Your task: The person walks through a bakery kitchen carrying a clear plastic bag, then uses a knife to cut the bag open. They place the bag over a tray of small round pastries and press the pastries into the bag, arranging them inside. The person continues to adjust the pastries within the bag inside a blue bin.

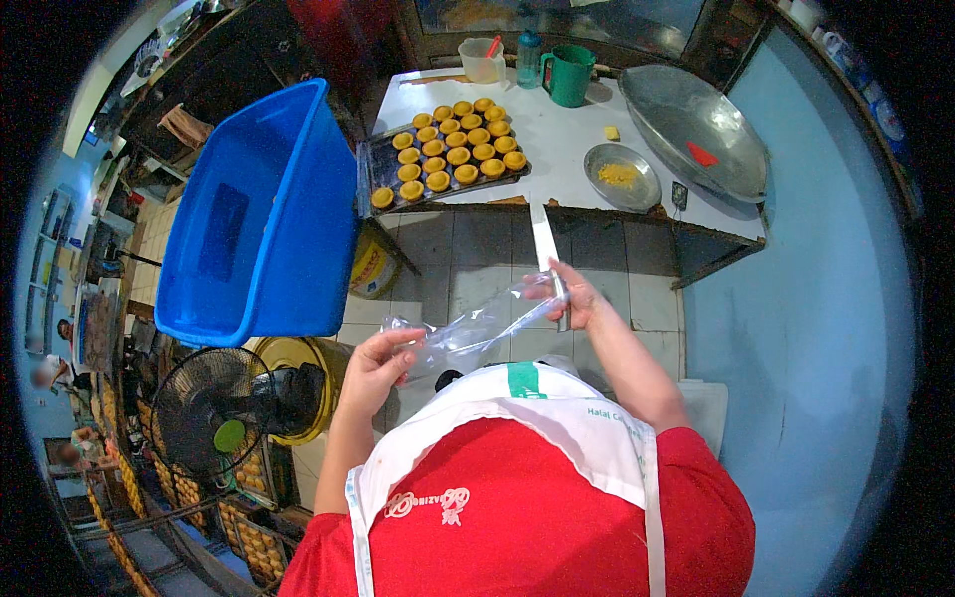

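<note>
A clear plastic bag (463, 333) stretches between my two hands in front of the apron. My left hand (380, 366) pinches its left end, fingers closed. The other end is in my right hand (577, 297), closed too. Also in the right hand is a long, flat, white blade-like piece (542, 234), pointing away toward the table edge; its exact kind I cannot make out. Beyond my hands, a dark tray (373, 159) with rows of small golden tarts (458, 156) rests at the left of the white table (562, 149).
Left of the table stands a big blue tub (269, 239), with a black fan (214, 408) nearer me. On the table are a green mug (569, 78), a clear jug (481, 62), a metal plate (602, 194) with yellow crumbs, and a large metal pan (686, 109). A blue wall (816, 259) bounds the right.
</note>
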`<state>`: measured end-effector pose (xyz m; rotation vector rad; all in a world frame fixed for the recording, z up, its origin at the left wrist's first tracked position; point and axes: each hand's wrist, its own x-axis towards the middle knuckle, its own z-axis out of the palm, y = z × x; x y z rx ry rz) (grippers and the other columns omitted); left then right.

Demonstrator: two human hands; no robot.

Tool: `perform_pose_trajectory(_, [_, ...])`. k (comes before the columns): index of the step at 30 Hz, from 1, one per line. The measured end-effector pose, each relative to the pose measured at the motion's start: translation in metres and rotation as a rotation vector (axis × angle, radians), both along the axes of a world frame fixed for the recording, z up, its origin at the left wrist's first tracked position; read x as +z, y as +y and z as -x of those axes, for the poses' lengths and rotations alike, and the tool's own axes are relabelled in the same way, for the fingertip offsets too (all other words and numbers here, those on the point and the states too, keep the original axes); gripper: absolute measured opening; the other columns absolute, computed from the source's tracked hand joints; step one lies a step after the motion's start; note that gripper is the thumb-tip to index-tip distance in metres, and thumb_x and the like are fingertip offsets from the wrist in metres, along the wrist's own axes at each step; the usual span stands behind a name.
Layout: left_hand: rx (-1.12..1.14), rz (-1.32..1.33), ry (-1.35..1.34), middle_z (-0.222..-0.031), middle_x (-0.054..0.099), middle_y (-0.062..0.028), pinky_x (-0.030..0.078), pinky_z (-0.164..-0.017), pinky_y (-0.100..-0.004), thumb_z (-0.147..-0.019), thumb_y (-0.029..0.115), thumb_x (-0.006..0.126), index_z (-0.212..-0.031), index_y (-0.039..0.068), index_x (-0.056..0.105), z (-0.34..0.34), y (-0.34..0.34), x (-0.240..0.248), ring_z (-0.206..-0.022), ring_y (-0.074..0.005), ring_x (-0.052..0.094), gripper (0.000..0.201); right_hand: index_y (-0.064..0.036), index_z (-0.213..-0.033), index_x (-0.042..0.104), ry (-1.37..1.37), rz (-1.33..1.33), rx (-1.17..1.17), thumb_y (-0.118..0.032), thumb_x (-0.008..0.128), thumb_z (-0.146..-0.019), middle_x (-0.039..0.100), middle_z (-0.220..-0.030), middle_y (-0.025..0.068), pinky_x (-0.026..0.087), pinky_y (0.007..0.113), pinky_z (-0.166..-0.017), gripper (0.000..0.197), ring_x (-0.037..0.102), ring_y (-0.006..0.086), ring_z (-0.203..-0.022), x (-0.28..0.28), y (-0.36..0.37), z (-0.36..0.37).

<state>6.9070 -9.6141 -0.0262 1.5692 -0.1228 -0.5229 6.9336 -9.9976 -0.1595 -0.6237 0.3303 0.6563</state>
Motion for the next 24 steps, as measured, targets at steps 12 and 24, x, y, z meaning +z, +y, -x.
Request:
perform_pose_trajectory(12, [-0.210,-0.503,-0.645,-0.160,0.028,-0.0178,0.029,-0.117,-0.0504,-0.073,0.028,0.084,-0.155,0.016,0.033,-0.014,-0.013,-0.001,-0.144,-0.0428,0.031,0.097,-0.0134,-0.098,0.060,-0.276,0.367,-0.238,-0.017,0.078,-0.087,0.061,-0.075,-0.0011,0.040,0.023,-0.046,0.021,0.052,0.0066,-0.056,0.070,0.062,-0.005])
perform_pose_trajectory(24, [0.029,-0.462,-0.578,-0.158,0.033,-0.0133,0.033,-0.114,-0.0488,-0.076,0.023,0.082,-0.145,0.018,0.050,-0.048,-0.076,-0.033,-0.144,-0.0377,0.032,0.076,-0.0061,-0.108,0.061,-0.581,0.049,-0.241,-0.021,0.065,-0.097,0.053,-0.070,0.0014,0.038,0.023,-0.046,0.018,0.046,0.0081,-0.051,0.216,-0.029,0.012])
